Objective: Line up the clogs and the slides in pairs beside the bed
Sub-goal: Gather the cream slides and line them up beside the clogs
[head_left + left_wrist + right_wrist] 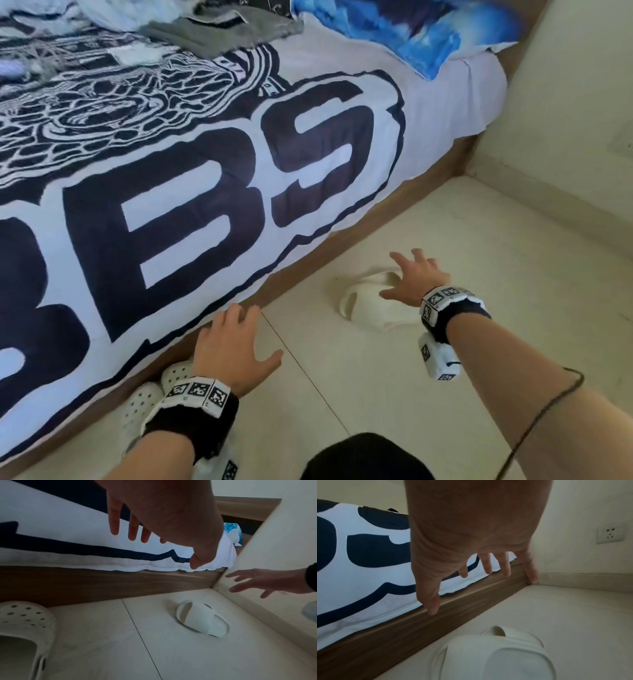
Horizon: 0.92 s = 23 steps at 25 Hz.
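Floor (pixel 445 222) beside bed (pixel 308 274): both hands spread, grip empty; wall socket (pixel 610 534) only in right-wrist view.

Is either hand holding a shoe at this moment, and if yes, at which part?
Nothing is held. The right hand hovers open above the white slide, fingers spread. The left hand is open too, near the clogs.

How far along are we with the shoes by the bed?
Looks done: two white clogs sit side by side against the bed frame, under the left hand, which is open and holds nothing. In hand: the right hand hovers open over one white slide, not yet gripping it; the slide lies angled, away from the clogs. Left: place this slide and its mate, which no view shows.
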Motion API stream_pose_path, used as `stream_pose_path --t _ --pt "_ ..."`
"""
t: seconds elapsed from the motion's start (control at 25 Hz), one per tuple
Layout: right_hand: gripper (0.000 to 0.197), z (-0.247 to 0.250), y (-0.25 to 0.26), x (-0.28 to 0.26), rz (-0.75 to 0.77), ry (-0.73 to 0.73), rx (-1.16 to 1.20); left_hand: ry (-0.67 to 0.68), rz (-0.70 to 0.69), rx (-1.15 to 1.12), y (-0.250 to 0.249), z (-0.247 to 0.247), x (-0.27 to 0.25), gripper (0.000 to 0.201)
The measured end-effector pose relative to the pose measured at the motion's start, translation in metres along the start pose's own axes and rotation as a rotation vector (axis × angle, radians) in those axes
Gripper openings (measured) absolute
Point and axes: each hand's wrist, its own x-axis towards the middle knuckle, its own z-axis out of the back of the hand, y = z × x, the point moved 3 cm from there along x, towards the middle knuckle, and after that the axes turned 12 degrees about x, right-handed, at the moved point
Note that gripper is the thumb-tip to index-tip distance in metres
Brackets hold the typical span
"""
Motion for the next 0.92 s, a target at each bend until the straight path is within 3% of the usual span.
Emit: stream_pose_path --t 0.28,0.6,0.92 --pt "0.102 -0.044 -0.011 0.013 0.005 0.042 0.097 -0.009 -0.009 -0.110 -0.020 -0.002 0.034 0.087" --pt "0.112 -0.104 -0.015 0.041 0.029 0.056 0.004 0.043 -0.060 -0.202 -0.054 -0.054 0.088 0.095" --pt "0.119 -0.140 -0.027 0.047 0.004 0.059 -0.070 0.094 -0.045 -0.202 -0.055 -0.086 0.118 0.086"
